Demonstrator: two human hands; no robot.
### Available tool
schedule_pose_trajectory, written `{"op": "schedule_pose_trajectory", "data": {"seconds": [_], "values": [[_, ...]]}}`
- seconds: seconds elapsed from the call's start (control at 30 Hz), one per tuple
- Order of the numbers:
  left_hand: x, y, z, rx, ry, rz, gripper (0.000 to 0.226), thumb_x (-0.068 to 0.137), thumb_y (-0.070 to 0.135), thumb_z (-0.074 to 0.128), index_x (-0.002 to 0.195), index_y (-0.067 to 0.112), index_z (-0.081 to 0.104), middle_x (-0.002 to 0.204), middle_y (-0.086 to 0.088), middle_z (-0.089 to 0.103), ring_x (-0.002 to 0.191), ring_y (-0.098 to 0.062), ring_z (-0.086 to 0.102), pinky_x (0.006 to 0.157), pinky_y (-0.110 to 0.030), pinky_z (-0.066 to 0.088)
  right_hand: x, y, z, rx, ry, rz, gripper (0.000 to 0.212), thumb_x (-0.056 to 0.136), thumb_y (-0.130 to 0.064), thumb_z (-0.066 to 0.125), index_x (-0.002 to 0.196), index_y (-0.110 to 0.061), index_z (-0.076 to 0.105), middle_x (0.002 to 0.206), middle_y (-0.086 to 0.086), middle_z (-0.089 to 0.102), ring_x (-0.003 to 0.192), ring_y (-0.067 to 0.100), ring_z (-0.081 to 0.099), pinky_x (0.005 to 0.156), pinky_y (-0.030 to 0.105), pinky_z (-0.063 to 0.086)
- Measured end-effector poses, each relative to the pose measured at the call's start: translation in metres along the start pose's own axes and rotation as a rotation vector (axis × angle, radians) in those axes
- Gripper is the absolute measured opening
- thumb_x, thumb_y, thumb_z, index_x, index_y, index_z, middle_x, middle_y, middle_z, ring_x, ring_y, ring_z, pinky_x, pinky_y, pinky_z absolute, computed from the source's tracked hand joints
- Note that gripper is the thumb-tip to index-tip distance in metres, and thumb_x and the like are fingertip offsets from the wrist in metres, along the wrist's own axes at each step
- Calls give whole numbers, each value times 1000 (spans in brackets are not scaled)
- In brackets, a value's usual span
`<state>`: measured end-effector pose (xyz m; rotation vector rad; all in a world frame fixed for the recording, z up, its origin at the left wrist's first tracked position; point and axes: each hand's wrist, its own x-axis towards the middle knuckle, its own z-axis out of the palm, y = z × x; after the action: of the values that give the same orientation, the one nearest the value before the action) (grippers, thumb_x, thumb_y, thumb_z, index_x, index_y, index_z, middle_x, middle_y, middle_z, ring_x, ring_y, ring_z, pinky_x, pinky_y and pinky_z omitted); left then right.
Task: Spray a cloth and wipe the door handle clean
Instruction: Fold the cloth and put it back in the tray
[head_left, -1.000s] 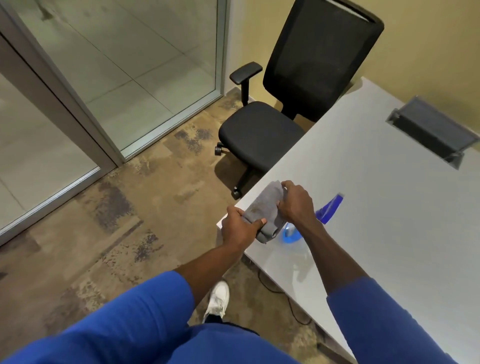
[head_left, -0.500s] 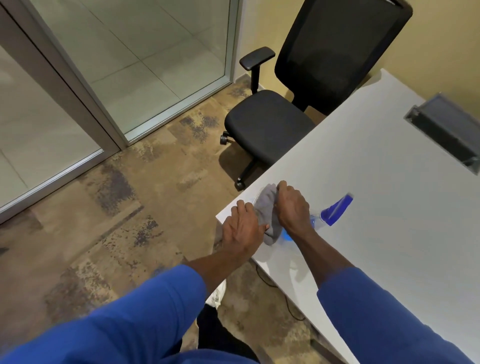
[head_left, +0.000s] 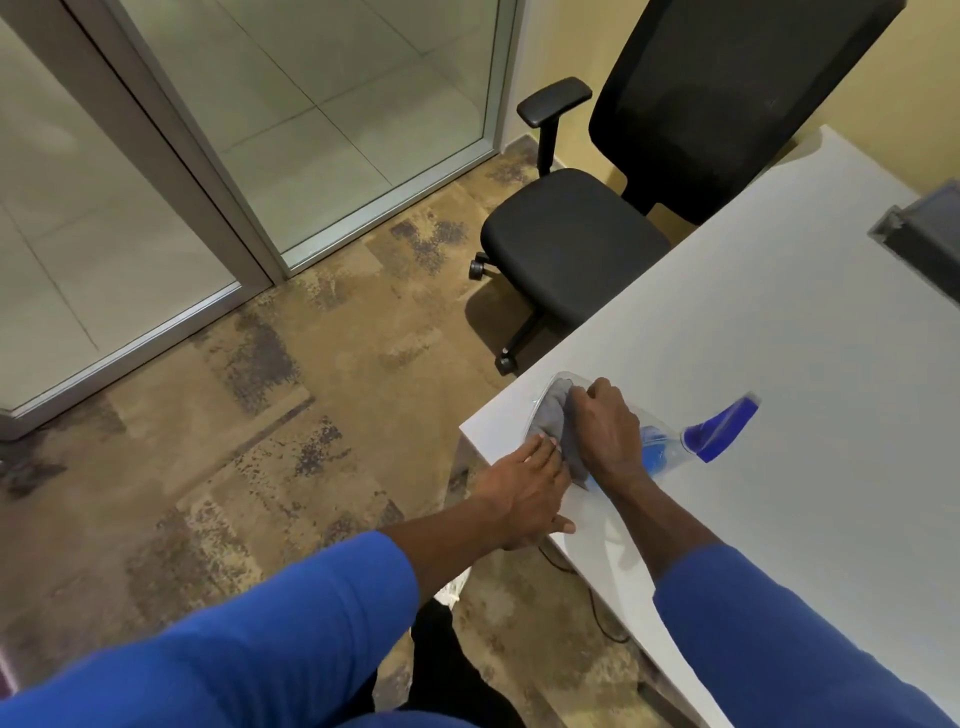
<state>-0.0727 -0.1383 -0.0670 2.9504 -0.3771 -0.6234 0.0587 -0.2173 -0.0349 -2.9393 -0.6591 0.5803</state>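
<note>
- The surface (head_left: 779, 322) fills the right of the frame.
- Spray bottle (head_left: 691, 439) lies on it at centre right, within reach.
- Right hand (head_left: 605, 434) grips the grey cloth (head_left: 558, 421), bunching it.
- Left hand (head_left: 524, 491) lies flat, fingers spread, steadying the cloth's edge.

No readable txt, labels, brand names or nos. anywhere, spray bottle (head_left: 670, 447) lying on white desk (head_left: 810, 332) bears no legible label, too blurred to tell
</note>
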Motion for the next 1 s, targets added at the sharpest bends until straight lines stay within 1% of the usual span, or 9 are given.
{"op": "schedule_pose_trajectory", "data": {"seconds": [0.13,0.2,0.27,0.37,0.43,0.53,0.63,0.8,1.0], "values": [[7,2,-7,67,-102,25,97,110,71,35,174,0,16,183,-26,18,172,-45,12,142,-55,8,-10,-15,5,46,236,-19,34,97,-28,78,115,-2,69,110,23,71,95,37,71,85,47,61],[10,2,-9,127,-108,59,99,109,70,41,173,-2,18,181,-28,24,170,-48,18,141,-57,14,-12,-10,7,52,226,-119,16,98,-5,68,114,-3,68,112,19,65,100,39,65,82,50,59],[10,0,-11,181,-111,83,97,109,67,46,172,-3,23,178,-28,32,167,-49,27,139,-58,21,-10,-5,11,37,114,-157,26,98,0,56,121,-7,64,121,14,59,110,36,58,88,49,54],[5,0,-6,289,-30,148,82,110,61,51,162,-3,46,161,-23,58,148,-42,53,130,-53,39,-1,-5,20,85,-63,48,33,109,-30,55,138,-13,54,135,12,59,122,28,59,108,39,49],[2,0,4,345,27,164,72,111,59,51,153,1,57,149,-15,66,133,-34,60,121,-48,47,3,-4,23,226,-92,97,42,108,-51,52,134,-19,54,134,6,62,120,24,62,112,38,50],[5,1,6,271,29,146,77,108,66,49,146,0,62,141,-15,69,122,-32,60,114,-49,50,10,2,31,342,-110,72,45,106,-55,54,134,-19,54,133,-1,59,115,20,58,106,39,51],[12,4,-1,111,-22,113,77,108,66,51,145,0,62,134,-15,74,116,-33,66,113,-48,52,20,1,36,332,-174,131,59,104,-64,50,142,-19,49,143,8,58,116,22,56,107,40,47],[13,-1,-14,57,-98,66,72,108,60,58,146,-1,58,131,-18,75,114,-36,72,111,-48,53,29,3,24,265,-267,47,47,108,-42,54,148,-17,54,148,18,51,138,41,51,116,51,43],[15,7,4,208,-71,137,64,105,45,68,153,3,57,140,-16,72,122,-35,68,115,-49,53,26,-5,7,69,-279,-8,43,113,-35,48,143,-6,57,147,14,61,137,35,57,122,44,39]]}}
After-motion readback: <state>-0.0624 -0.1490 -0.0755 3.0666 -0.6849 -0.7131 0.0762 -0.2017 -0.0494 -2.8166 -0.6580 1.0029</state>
